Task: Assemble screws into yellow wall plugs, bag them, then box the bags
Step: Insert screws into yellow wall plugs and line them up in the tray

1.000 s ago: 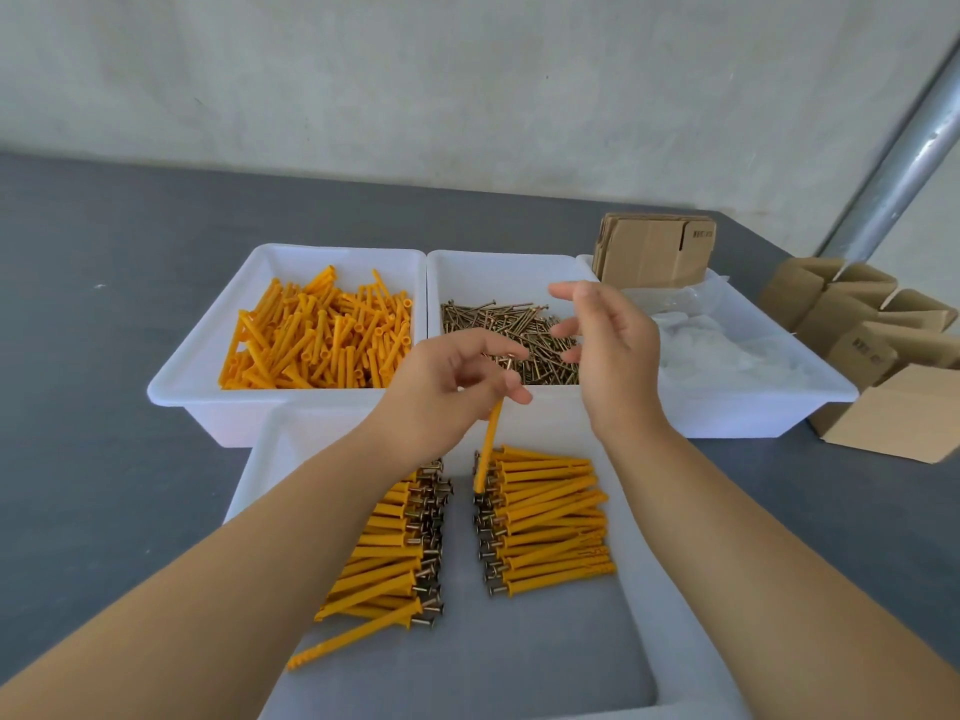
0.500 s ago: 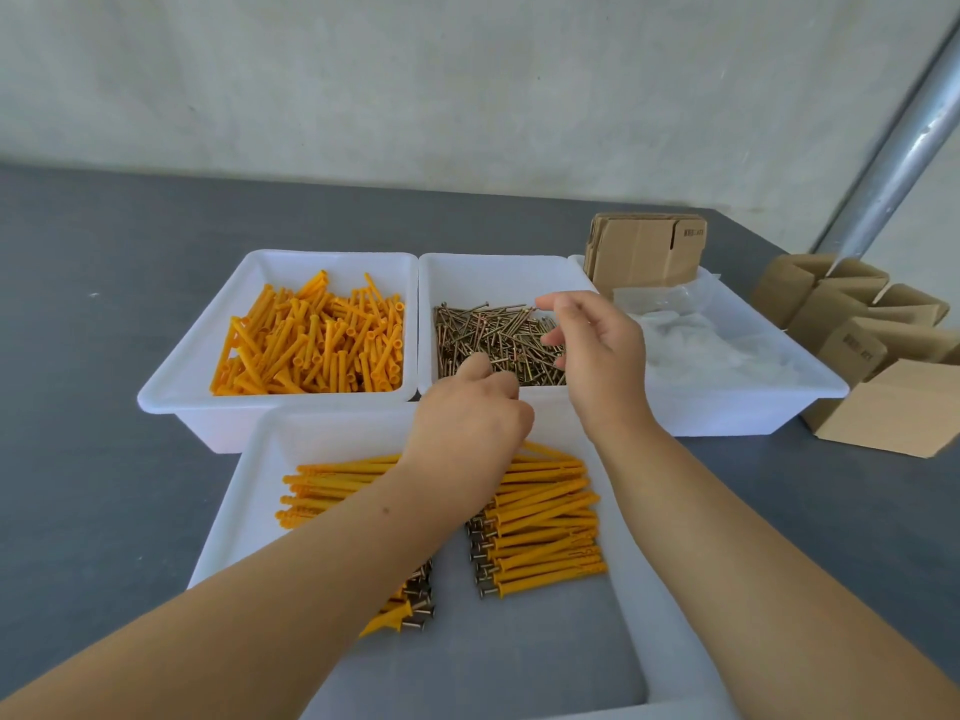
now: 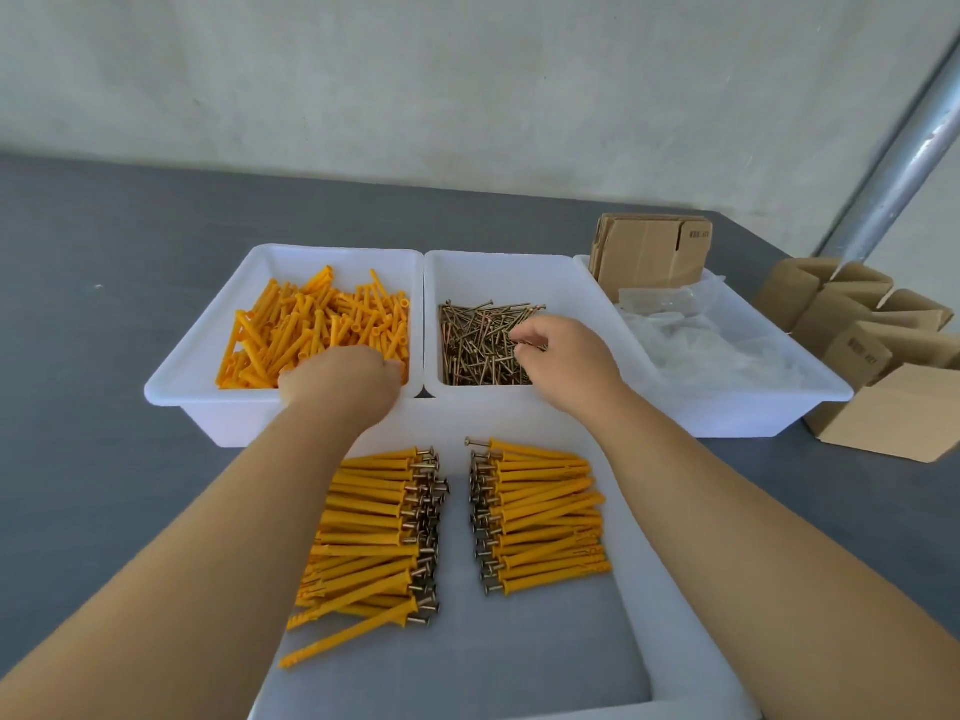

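Two hands fetch parts together: left hand (image 3: 345, 379) buried among loose yellow plastic wall plugs (image 3: 317, 327), grip unclear; right hand (image 3: 563, 356) fingertips pinching into brass screw heap (image 3: 480, 343), likely for next assembly.

You had three white trays (image 3: 197, 392) in front of you, all smooth plastic with a slight sheen, and a fourth tray (image 3: 670, 641) of the same plastic nearest you. The loose wall plugs (image 3: 311, 330) were matt yellow plastic; the screws (image 3: 478, 345) were dull brassy metal, thin and lightly glinting. The assembled plugs (image 3: 545, 511) showed bright metal heads against the yellow plastic. The bags (image 3: 701, 350) were clear, crinkled, glossy film. The boxes (image 3: 883, 418) were plain brown cardboard, matt and slightly fibrous. The tabletop (image 3: 104, 283) looked a flat, matt grey, and the pole (image 3: 904, 163) was brushed, shiny metal
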The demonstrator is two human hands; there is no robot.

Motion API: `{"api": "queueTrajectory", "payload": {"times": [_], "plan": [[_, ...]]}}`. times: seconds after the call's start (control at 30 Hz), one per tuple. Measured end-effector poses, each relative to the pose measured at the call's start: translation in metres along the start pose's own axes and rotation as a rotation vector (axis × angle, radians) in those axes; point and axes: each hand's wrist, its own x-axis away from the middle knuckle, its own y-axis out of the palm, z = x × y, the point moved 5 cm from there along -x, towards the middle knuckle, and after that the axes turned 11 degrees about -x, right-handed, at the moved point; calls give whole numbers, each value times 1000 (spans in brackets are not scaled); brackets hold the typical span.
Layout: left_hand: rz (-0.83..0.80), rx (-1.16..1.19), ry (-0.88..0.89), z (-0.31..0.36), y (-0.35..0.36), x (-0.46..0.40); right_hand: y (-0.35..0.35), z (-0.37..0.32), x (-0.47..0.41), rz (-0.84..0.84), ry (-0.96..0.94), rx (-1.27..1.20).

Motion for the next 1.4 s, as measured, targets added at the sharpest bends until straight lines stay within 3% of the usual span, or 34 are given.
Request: {"api": "queueTrajectory", "payload": {"times": [0.17,0.27,0.5,0.7,0.87,1.03,1.1,1.23,1.4], "plan": [[-133,-51,73,3,4,-3,29,-13,-14,-478,173,361],[-154,-79,73,2,6,-3,34,-23,-18,-555,209,445],[-12,21,154,4,0,-3,36,-14,-24,-288,216,266],[89,242,299,-1,-12,2,33,-16,-19,-54,116,304],[174,443,349,-10,-23,8,33,-18,-18,-95,103,220],[329,613,300,-9,-26,12,37,-16,-21,-281,163,213],[470,618,308,-8,-31,15,38,-17,-22,-289,148,179],[772,651,194,-18,-44,20,34,-14,-20,-95,63,140],[670,827,74,-25,-35,15,17,-12,-17,160,7,-151]]}}
